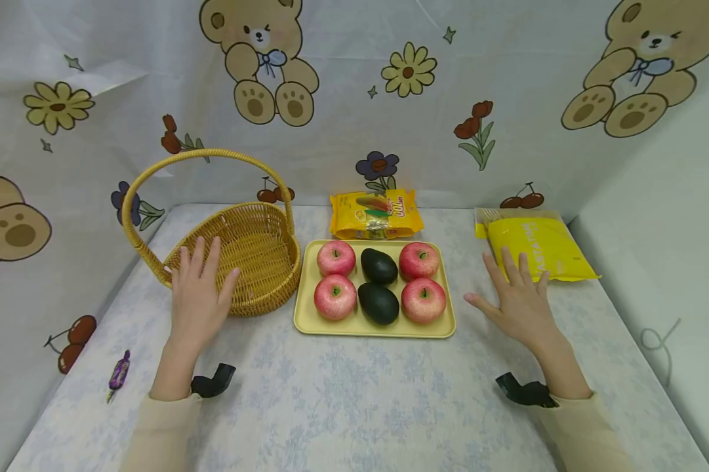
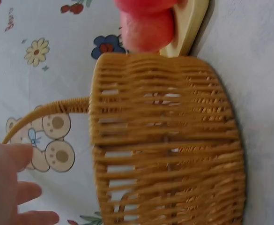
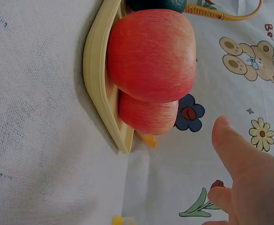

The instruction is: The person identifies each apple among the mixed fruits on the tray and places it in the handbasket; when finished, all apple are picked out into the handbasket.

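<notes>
Head: left hand [image 1: 197,298] spread, empty, by the woven wicker basket [image 1: 271,298] at left, right hand [image 1: 519,305] splayed, empty, near the glossy yellow packet [image 1: 534,242] far right, round-cornered tray [image 1: 366,329] of apples [image 1: 335,297] and ovoid avocados [image 1: 379,303] between — left wrist: gappy ribbed basket wall — right wrist: streaky-skinned apples.

- You have a pale table [image 1: 342,400] in front of you, its surface printed with a faint blue floral pattern.
- Toward your left, a wicker basket [image 1: 271,303] with a tall arched handle stands on it.
- Just beside the basket, near the middle, you see a pale yellow rectangular tray [image 1: 374,330] lying flat.
- Directly behind the tray sits an orange-yellow plastic packet [image 1: 378,216], close to the table's far edge.
- At your far right lies a yellow bag [image 1: 540,246] with white lettering.
- Near your left edge lies a purple-wrapped candy [image 1: 119,373], well apart from the tray.
</notes>
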The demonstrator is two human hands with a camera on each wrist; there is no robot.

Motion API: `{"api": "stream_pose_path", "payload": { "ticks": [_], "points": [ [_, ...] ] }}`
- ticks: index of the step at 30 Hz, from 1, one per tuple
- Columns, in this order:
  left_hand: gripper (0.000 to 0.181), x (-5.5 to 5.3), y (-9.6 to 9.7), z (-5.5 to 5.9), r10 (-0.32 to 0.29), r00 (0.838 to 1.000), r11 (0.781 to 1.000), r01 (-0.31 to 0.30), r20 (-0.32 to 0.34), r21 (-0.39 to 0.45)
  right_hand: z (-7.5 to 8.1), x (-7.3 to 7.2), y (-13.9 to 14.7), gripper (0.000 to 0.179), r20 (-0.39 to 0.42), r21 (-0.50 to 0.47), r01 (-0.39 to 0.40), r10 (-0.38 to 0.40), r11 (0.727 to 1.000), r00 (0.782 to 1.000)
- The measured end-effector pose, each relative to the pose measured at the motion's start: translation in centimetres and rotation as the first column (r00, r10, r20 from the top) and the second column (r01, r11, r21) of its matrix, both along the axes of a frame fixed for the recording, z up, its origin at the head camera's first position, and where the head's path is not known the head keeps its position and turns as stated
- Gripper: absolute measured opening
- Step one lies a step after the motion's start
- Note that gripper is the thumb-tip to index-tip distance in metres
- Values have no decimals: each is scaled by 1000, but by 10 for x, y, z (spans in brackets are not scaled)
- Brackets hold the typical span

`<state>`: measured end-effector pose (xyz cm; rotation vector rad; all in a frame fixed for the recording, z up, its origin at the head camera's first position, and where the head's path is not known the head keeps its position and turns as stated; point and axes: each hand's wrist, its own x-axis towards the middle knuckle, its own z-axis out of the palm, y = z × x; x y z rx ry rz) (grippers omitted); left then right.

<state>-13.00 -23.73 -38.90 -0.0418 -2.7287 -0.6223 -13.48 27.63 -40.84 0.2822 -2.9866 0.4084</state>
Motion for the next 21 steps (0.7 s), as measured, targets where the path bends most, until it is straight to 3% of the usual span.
{"api": "stream_pose_path", "payload": {
  "ticks": [2,4,7,9,10,12,14,18,21],
  "points": [
    [62,0,-6,3,38,990,997,-29,-135,68,0,0,0,89,-2,-5,3,-3,1000,1000],
    [56,-1,-11,5,103,955,985,-59,-280,160,0,1,0,89,-1,-11,5,-5,1000,1000],
    [47,-2,-20,8,252,853,946,-117,-456,303,1,1,0,89,-9,-23,4,-4,1000,1000],
    [42,-4,-25,11,370,782,901,-169,-502,401,1,0,0,88,-25,-35,-3,2,999,1000],
    [40,-4,-28,13,424,755,874,-196,-501,445,2,0,0,88,-39,-44,-8,6,999,999],
    [41,-6,-35,15,510,724,822,-251,-464,510,3,0,-1,87,-66,-70,-18,13,997,998],
    [44,-8,-42,17,557,726,783,-297,-404,546,4,0,-3,87,-87,-116,-26,16,993,996],
    [53,-15,-55,18,584,776,727,-371,-238,578,3,0,-8,85,-96,-264,-37,12,964,995],
    [54,-20,-61,17,594,799,663,-421,-93,619,-1,-1,-12,83,-99,-366,-55,20,929,995]
  ]
}}
